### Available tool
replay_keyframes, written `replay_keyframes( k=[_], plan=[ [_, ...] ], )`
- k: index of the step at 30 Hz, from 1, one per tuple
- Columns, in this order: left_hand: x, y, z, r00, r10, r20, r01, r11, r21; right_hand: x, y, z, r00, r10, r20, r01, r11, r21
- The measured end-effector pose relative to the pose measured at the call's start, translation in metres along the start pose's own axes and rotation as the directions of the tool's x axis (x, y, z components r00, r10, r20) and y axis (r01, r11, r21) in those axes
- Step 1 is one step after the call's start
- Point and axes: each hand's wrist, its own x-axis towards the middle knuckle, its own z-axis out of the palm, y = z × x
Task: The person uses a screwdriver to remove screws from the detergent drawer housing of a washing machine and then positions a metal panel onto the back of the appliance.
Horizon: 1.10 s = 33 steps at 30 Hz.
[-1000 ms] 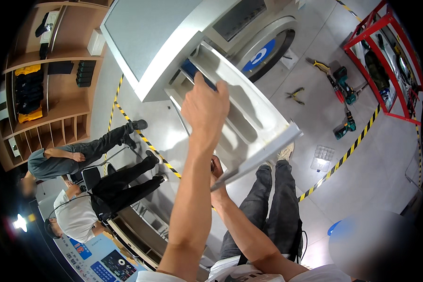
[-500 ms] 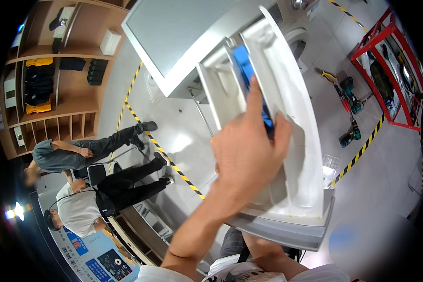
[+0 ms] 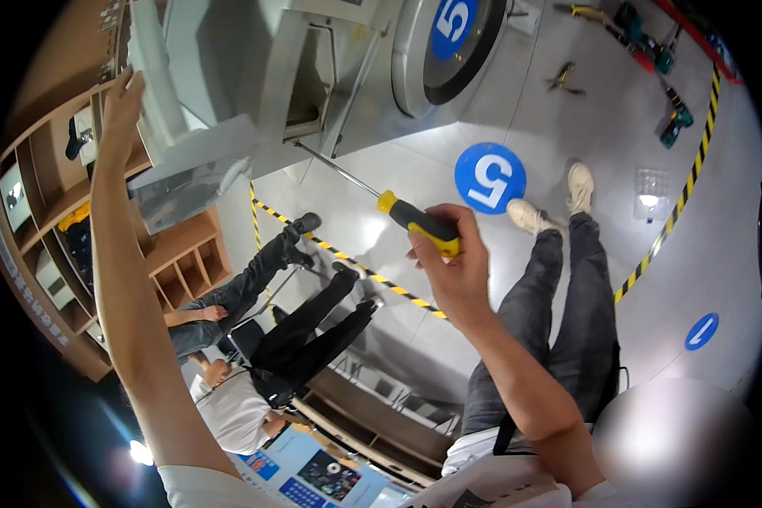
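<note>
The work area has a grey floor edged with striped tape; two people sit past the tape, and pliers lie on the floor beyond the machine's round door.

I view both hands from above. The left hand is bent round the left edge of the drawer and has hold of it. The drawer is out of its slot, at the machine's left edge. It is blurred; I cannot tell whether the machine's top also supports it.

The right hand is closed on the handle of the screwdriver, thumb alongside. The tip overlaps the slot's lower corner; I cannot confirm contact.

Caution: the left hand's grip is at one edge only. If it slackens, the drawer may tip about that edge and drop to the floor. A swing of the right hand could scrape the slot's rim. With the arms spread wide, attention to one hand could let the other drift.
</note>
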Motion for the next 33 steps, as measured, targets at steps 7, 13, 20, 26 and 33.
replay_keyframes(
  k=[7,13,20,26,33],
  plan=[
    [0.048,-0.035,0.005,1.000,0.001,0.014,-0.003,0.990,0.143,0.019,-0.020,-0.010,0.983,-0.184,0.027,0.186,0.970,-0.159],
    [0.025,-0.020,-0.039,0.988,0.150,-0.032,-0.113,0.850,0.515,0.017,-0.032,-0.017,0.995,-0.012,0.095,0.038,0.959,-0.279],
    [-0.181,0.108,-0.030,0.731,0.514,-0.448,0.195,0.472,0.860,0.026,-0.028,-0.006,0.959,-0.285,-0.004,0.269,0.910,-0.317],
    [-0.308,0.117,0.157,0.874,-0.484,0.032,0.445,0.773,-0.453,0.028,-0.027,-0.026,0.973,0.230,-0.014,-0.219,0.908,-0.357],
    [-0.285,0.115,0.235,0.846,-0.100,0.524,0.504,-0.171,-0.847,0.022,-0.029,-0.018,0.998,-0.048,0.046,0.064,0.869,-0.491]
  ],
)
